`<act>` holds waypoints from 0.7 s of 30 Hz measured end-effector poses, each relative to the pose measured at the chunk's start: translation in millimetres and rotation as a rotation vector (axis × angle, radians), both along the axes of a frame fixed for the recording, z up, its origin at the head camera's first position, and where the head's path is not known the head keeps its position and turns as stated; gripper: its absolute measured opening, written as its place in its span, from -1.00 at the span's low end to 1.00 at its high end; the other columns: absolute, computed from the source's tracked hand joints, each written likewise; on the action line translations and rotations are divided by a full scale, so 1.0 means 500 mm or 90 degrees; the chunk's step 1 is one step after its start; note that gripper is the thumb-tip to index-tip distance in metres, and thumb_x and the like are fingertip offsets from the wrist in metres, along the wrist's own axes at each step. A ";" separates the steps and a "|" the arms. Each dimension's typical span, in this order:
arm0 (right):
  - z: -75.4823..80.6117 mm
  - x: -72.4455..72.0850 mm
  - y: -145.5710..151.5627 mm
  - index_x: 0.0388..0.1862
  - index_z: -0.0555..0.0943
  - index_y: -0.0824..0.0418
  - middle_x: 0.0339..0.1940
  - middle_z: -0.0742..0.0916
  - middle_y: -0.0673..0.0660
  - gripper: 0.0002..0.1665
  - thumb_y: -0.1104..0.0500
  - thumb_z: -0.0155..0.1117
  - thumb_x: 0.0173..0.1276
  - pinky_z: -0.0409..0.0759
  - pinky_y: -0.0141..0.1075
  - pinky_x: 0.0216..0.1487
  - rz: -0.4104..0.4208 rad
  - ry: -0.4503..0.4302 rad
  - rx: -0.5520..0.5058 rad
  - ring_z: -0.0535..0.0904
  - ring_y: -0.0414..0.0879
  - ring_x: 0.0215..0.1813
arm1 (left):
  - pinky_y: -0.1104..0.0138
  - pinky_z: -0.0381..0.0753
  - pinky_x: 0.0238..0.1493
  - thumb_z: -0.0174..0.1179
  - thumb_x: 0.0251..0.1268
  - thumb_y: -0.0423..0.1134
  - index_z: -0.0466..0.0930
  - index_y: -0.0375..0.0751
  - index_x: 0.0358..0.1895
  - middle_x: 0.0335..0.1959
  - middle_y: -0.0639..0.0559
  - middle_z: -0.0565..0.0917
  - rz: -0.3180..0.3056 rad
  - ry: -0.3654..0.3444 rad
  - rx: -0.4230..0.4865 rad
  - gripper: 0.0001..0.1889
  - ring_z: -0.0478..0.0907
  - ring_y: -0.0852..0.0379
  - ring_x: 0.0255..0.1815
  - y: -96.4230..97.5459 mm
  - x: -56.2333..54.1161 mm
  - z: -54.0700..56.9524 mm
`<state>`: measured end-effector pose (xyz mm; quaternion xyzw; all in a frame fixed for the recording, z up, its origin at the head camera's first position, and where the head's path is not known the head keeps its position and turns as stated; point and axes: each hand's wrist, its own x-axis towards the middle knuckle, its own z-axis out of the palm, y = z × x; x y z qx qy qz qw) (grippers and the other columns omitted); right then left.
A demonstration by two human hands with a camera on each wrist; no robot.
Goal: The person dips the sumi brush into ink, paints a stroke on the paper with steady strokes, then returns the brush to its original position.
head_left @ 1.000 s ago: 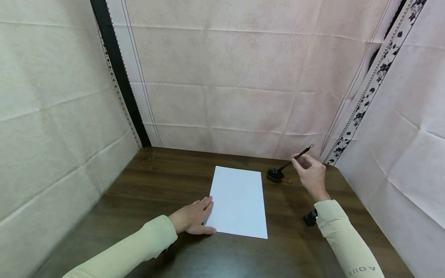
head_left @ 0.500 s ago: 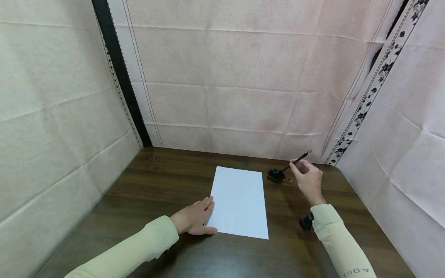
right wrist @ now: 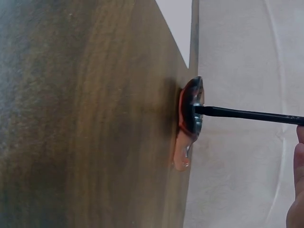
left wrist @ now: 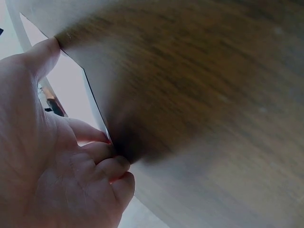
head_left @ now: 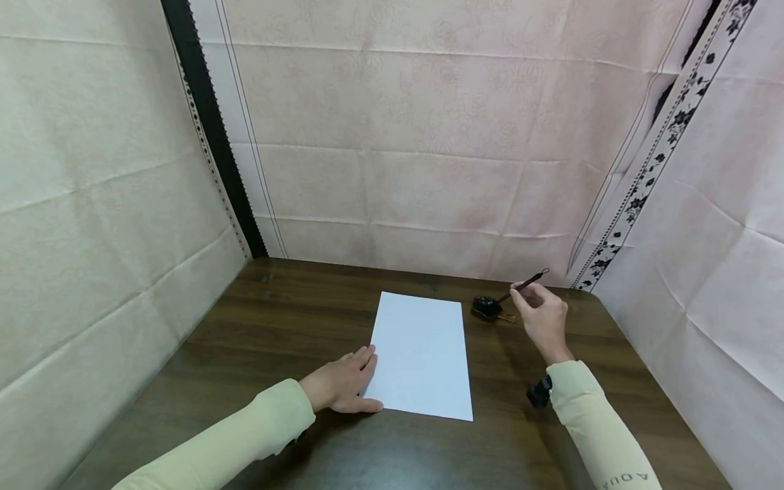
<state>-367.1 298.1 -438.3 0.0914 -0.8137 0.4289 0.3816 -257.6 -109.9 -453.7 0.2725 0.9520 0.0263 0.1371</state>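
Observation:
On the table lies a sheet of white paper (head_left: 424, 357). My left hand (head_left: 344, 382) rests at its left edge, fingers stretched out and thumb near the lower left corner. To the right of the paper sits a small ink dish (head_left: 486, 308), dark inside, with a brownish handle-like end. My right hand (head_left: 544, 318) pinches a dark calligraphy brush (head_left: 536, 276) by its shaft, the loop end pointing up and right. In the right wrist view the tip of the brush (right wrist: 251, 115) meets the dark inside of the dish (right wrist: 184, 147).
The brown wooden table (head_left: 306, 292) ends at a pale cloth backdrop (head_left: 398, 197). Cloth side walls stand at the left (head_left: 110, 204) and right (head_left: 704, 286). A black device (head_left: 539, 392) is worn at the right wrist.
Over the first half second my right hand shifted slightly left and the brush's loop end dropped, so it slants lower. Since then it hardly moves. My left hand and the paper stay put.

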 end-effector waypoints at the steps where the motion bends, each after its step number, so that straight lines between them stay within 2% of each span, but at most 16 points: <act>1: 0.003 -0.001 0.000 -0.12 0.82 0.17 -0.21 0.89 0.17 -0.88 0.20 0.51 0.41 0.49 -0.72 -0.15 0.001 0.003 -0.002 0.64 -0.64 -0.26 | 0.05 0.18 0.73 0.19 0.41 0.39 0.13 -0.30 0.67 0.76 -0.17 0.10 -0.001 0.002 -0.001 0.04 0.05 -0.09 0.78 0.000 0.000 0.000; 9: 0.025 -0.006 -0.001 -0.12 0.82 0.20 -0.21 0.89 0.18 -0.86 0.18 0.50 0.41 0.51 -0.72 -0.21 0.002 0.019 -0.002 0.65 -0.63 -0.27 | 0.07 0.19 0.72 0.15 0.43 0.41 0.15 -0.31 0.67 0.75 -0.19 0.12 -0.016 0.017 -0.009 0.03 0.08 -0.09 0.77 -0.003 -0.004 -0.005; 15: 0.013 0.002 -0.003 -0.12 0.83 0.10 -0.24 0.89 0.11 -0.90 0.15 0.49 0.43 0.49 -0.71 -0.20 -0.006 -0.020 0.023 0.65 -0.57 -0.27 | 0.08 0.20 0.72 0.14 0.43 0.41 0.16 -0.33 0.66 0.74 -0.21 0.13 -0.022 0.025 -0.009 0.03 0.09 -0.09 0.77 -0.006 -0.002 -0.002; 21: 0.019 0.003 -0.005 -0.10 0.83 0.14 -0.24 0.89 0.13 -0.88 0.19 0.48 0.43 0.49 -0.71 -0.23 0.006 -0.022 0.036 0.66 -0.52 -0.28 | 0.09 0.20 0.72 0.16 0.42 0.41 0.16 -0.31 0.66 0.75 -0.18 0.13 -0.012 0.023 -0.011 0.03 0.09 -0.07 0.77 -0.004 0.001 -0.002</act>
